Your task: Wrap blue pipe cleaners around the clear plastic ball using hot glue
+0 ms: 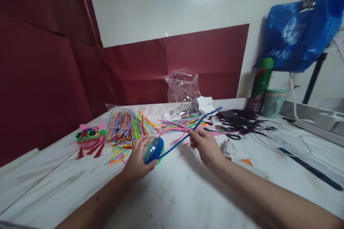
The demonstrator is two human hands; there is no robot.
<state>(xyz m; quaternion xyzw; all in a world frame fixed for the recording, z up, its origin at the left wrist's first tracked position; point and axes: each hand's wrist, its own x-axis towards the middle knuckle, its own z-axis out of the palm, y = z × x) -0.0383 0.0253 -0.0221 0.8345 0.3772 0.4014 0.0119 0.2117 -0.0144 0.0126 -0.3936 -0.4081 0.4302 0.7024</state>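
Observation:
My left hand (139,157) is closed around a clear plastic ball (149,149). Blue pipe cleaner is coiled round the right side of the ball, and a little green shows under it. From the coil a blue pipe cleaner (174,147) runs up and to the right. My right hand (203,144) pinches that strand between thumb and fingers, and its free end sticks out beyond the fingertips. Both hands are above the white marbled table (172,196). Behind them lies a plastic bag of many-coloured pipe cleaners (126,125), with loose ones spilling out around it.
A pink frog-like pipe-cleaner figure (90,139) stands at the left. Toward the right are a glue gun (227,149), black scissors (234,136), dark purple strands (249,121), a green cup (273,103) and a spray can (261,82). A clear crumpled bag (182,87) stands at the back.

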